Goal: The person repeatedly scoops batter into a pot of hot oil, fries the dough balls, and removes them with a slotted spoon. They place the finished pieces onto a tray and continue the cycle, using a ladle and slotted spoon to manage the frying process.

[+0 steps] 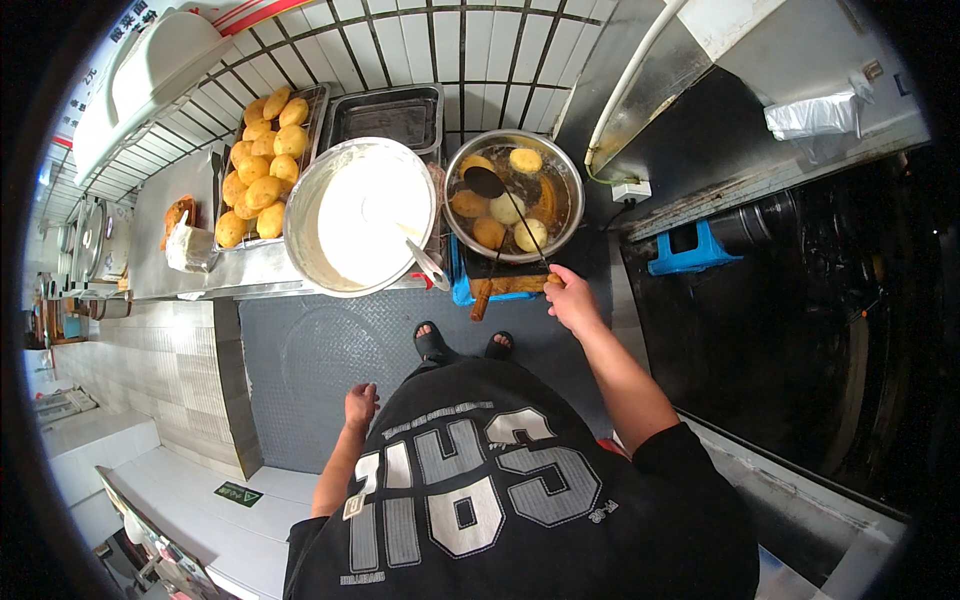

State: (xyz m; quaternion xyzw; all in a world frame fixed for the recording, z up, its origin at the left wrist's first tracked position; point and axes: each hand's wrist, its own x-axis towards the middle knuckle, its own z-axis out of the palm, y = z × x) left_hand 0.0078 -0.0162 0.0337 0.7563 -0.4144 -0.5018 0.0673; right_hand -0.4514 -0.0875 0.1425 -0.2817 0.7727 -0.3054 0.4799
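Observation:
My right hand (571, 301) grips the wooden-tipped handle of a long black ladle (484, 182). Its dark round bowl is over a steel pot (576, 214) of hot oil. Golden fried cakes (469, 203) and paler ones (531, 235) float there, several in all. A second tool's wooden handle (481, 301) leans out over the pot's near rim; its far end is hidden. To the left stands a large steel basin (298, 253) of white batter (360, 225), with a spoon handle (427, 264) across its rim. Down at my side, my left hand (363, 405) is loosely curled, with nothing seen in it.
Several browned cakes (262, 193) lie heaped on a wire rack (319, 112) left of the basin. Behind the basin is a dark rectangular tray (386, 118). A plastic bag (189, 247) sits on the steel counter (161, 281). On the right are a power socket (631, 192) and a blue stool (694, 251).

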